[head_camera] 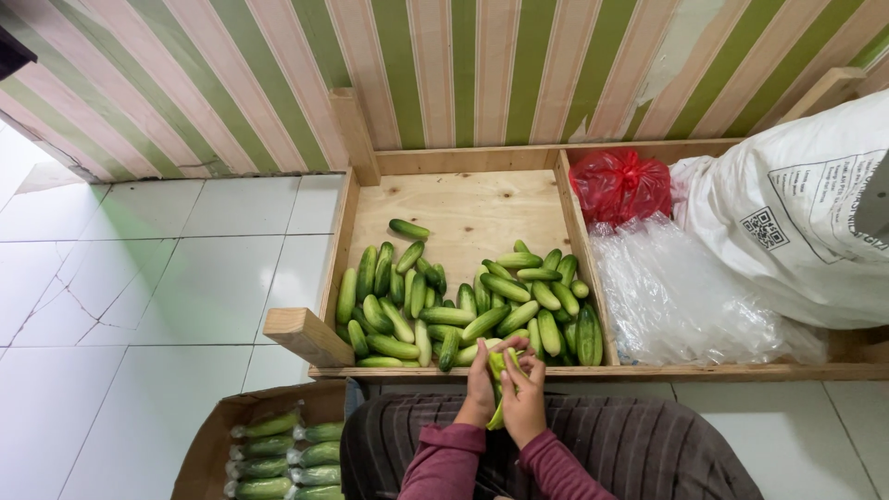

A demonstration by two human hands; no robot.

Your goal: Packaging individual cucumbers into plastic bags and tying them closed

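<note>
wooden bin (468, 208) on tiled floor (176, 296)

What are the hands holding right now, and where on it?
Both hands, left hand and right hand, grip one light-green cucumber around its middle, fingers wrapped round it.

We note cucumbers (463, 310) piled in the wooden bin (463, 199); bags (704, 250) lie right of it, cardboard box (208, 444) before its left corner.
</note>
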